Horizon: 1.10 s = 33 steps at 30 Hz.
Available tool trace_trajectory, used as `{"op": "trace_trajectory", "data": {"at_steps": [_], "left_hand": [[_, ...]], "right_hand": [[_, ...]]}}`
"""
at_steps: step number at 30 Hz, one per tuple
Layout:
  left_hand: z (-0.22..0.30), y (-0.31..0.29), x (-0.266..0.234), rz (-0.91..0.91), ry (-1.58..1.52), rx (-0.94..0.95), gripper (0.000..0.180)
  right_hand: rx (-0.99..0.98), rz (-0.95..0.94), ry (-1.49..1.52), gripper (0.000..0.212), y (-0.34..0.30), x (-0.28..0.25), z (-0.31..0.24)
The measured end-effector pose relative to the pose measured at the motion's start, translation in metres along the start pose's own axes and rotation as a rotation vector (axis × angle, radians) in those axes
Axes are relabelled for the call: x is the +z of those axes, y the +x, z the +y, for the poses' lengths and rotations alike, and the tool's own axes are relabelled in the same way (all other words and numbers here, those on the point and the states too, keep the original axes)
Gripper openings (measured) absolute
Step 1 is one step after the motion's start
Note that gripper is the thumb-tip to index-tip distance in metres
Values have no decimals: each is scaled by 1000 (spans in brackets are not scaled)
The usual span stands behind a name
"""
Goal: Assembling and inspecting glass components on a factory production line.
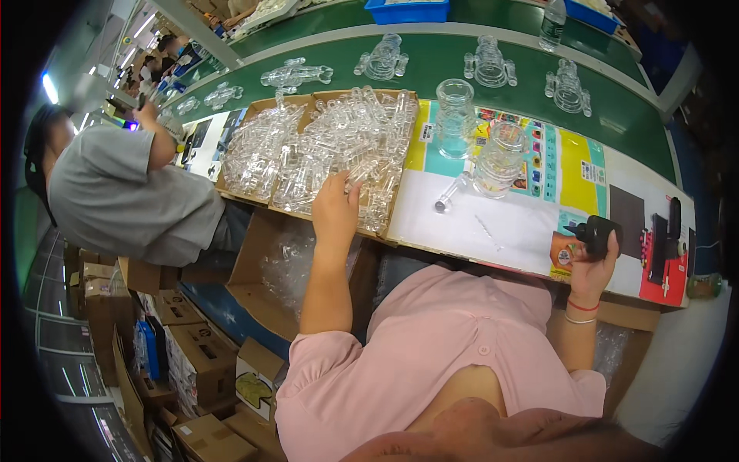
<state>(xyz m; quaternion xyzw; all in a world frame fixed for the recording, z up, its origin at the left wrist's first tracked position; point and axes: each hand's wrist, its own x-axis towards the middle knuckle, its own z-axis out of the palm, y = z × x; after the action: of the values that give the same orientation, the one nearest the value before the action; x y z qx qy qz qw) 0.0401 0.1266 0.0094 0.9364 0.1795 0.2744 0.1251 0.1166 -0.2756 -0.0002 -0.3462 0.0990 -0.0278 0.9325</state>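
My left hand (335,206) reaches into a shallow cardboard box (394,225) heaped with clear tube-shaped parts (339,135). Its fingers are bent and closed down among them; what they grip cannot be made out against the other clear pieces. In my right hand (591,276), a small black bottle (599,236) with a thin nozzle is held above the table's front edge, its tip pointing left. Between the hands, two clear ribbed vessels (456,127) stand on the table, the nearer one (500,162) with a clear side tube (452,192) reaching toward its lower left.
Several clear assembled pieces (489,63) line the green bench beyond. A water bottle (552,27) and blue bin (408,11) stand farther back. Black tools (658,246) lie on the right. To the left sits a person in grey (135,189); cartons (202,362) crowd the floor.
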Motion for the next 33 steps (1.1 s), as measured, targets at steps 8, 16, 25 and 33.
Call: {"op": "trace_trajectory", "data": {"at_steps": [8, 16, 25, 33], "left_hand": [[71, -18, -24, -157, -1139, -203, 30], [106, -22, -1, -545, -1628, -256, 35], [156, -54, 79, -804, -877, 262, 32], [127, -68, 80, -421, -547, 498, 33]], "right_hand": [[8, -111, -37, 27, -18, 21, -1], [29, -159, -26, 27, -31, 28, -5], [22, -22, 20, 22, -33, 17, -4], [-13, -63, -55, 23, -27, -4, -8]]}}
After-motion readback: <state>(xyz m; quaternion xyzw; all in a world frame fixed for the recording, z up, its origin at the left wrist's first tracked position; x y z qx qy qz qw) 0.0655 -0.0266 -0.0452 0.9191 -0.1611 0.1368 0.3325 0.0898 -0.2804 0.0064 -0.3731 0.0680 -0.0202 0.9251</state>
